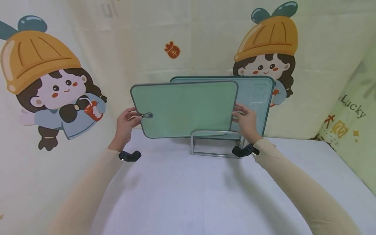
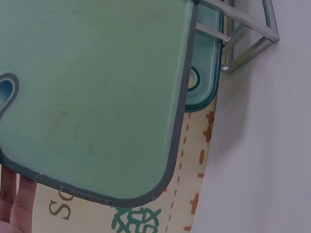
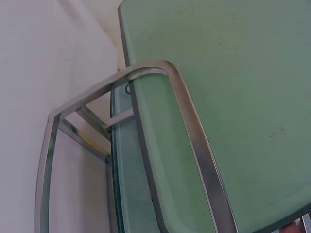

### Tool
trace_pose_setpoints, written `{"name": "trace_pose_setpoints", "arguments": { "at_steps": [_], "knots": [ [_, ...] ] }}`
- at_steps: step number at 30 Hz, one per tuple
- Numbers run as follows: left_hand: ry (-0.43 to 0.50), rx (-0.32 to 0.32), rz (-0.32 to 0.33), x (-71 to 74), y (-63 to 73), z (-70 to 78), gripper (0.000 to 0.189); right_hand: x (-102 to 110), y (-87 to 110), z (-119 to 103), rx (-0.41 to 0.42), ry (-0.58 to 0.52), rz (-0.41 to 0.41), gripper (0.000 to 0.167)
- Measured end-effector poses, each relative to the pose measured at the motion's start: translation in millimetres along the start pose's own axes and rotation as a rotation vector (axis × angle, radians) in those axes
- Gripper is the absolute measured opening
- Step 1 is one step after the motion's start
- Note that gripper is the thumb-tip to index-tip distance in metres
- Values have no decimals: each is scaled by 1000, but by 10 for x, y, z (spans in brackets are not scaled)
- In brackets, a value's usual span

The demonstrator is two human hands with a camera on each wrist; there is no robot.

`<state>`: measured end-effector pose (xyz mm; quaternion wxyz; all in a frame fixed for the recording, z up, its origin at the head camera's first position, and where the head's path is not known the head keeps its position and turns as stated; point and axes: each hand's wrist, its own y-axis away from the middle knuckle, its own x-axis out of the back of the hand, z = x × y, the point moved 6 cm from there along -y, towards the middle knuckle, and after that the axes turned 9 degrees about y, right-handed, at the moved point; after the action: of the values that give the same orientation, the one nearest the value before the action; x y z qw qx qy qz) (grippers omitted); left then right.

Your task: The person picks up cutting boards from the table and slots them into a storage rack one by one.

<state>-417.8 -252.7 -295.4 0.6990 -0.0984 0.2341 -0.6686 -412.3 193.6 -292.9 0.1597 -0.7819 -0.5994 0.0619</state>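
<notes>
A light green cutting board (image 1: 185,109) with a grey rim is held up on its long side between both hands. My left hand (image 1: 126,124) pinches its left end beside the small hanging hole (image 1: 148,115). At the opposite end, my right hand (image 1: 246,122) grips the edge, thumb and fingers around it. The board's lower right part is behind the front bar of a silver metal rack (image 3: 192,131), while its left part extends past the rack. Behind it, a larger teal cutting board (image 1: 258,98) stands upright in the rack, partly covered.
The rack stands on a table with a white cloth (image 1: 182,189). A cream cloth backdrop (image 1: 141,49) with cartoon figures hangs behind. Dark straps (image 1: 129,156) circle both wrists.
</notes>
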Motion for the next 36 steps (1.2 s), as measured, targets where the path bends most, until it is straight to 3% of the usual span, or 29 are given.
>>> {"name": "trace_pose_setpoints", "arguments": {
  "at_steps": [10, 17, 23, 30, 36],
  "knots": [
    [1, 35, -10, -238, -48, -98, 28, 260, -6, -10, 21, 19, 59, 41],
    [35, 16, -35, -412, -76, -145, 32, 427, -1, -18, 17, 13, 58, 41],
    [13, 14, -66, -567, -99, -179, 31, 588, 16, -10, -1, 73, 78, 41],
    [-12, 33, -86, -780, -13, -79, 30, 730, 48, -12, 0, 64, 87, 40],
    [-3, 53, -93, -871, -9, -118, 31, 826, 71, 19, -27, 61, 98, 41]
  ]
}}
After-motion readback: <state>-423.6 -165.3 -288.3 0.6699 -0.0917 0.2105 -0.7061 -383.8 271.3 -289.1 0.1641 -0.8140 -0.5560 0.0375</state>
